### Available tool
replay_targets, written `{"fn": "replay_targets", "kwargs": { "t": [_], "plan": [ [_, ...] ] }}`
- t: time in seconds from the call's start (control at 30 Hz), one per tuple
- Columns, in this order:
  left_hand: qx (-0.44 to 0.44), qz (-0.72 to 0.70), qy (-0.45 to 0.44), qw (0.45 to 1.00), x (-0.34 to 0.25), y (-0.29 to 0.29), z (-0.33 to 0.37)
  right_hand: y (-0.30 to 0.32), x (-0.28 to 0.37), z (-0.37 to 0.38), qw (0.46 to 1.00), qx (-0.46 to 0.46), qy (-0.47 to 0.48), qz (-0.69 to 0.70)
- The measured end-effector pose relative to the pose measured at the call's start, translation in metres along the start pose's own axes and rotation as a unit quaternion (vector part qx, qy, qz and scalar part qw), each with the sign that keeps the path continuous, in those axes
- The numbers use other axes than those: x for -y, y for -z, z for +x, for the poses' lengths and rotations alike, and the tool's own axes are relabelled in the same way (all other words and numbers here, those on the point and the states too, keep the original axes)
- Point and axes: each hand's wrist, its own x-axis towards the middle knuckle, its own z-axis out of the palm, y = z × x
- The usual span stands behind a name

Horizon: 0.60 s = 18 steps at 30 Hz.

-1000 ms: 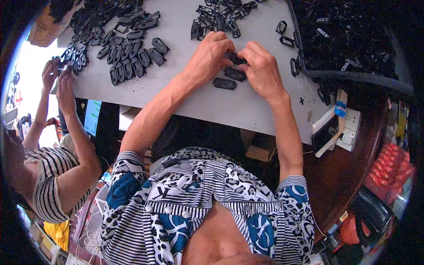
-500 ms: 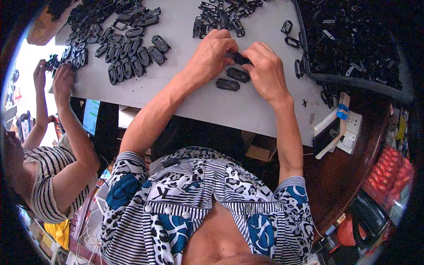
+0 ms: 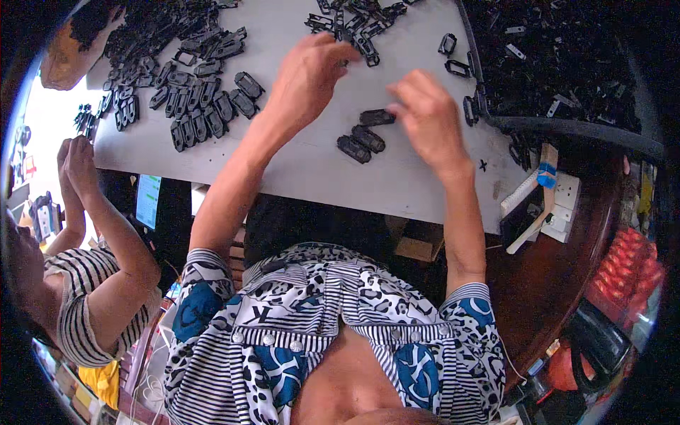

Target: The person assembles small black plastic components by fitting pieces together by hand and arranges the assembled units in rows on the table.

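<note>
Three black oblong plastic frames lie close together on the white table: the nearest frame [image 3: 353,149], the middle frame [image 3: 369,139] and the farthest frame [image 3: 377,117]. My right hand [image 3: 430,120] is just right of the farthest frame, thumb and fingers somewhat apart; its fingertips are slightly blurred. Ahead and to the left, my left hand [image 3: 308,78] is open over the table with fingers stretched forward. It is nearest a loose pile of black plastic parts [image 3: 365,32] at the far edge, and I see nothing held in it.
Many black housings [image 3: 205,106] lie in rows at left, before a larger heap. A dark bin [image 3: 574,127] of small black parts fills the far right, with several loose frames [image 3: 457,68] beside it. A person [image 3: 92,283] in stripes works at left. A power strip [image 3: 564,209] stands right.
My hands have separated. The black frame that was between them now lies on the table beside the other two. My left hand has moved away to the left and forward.
</note>
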Motion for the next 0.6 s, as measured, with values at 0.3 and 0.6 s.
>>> {"fn": "replay_targets", "kwargs": {
  "t": [0.3, 0.6],
  "plan": [
    [0.026, 0.127, -0.106, 0.986, 0.018, -0.023, 0.055, 0.006, -0.030, -0.005, 0.993, 0.023, -0.083, -0.080],
    [-0.008, -0.172, 0.080, 0.982, 0.013, -0.013, 0.050, 0.004, -0.036, -0.008, 0.990, -0.004, -0.123, -0.072]
  ]
}}
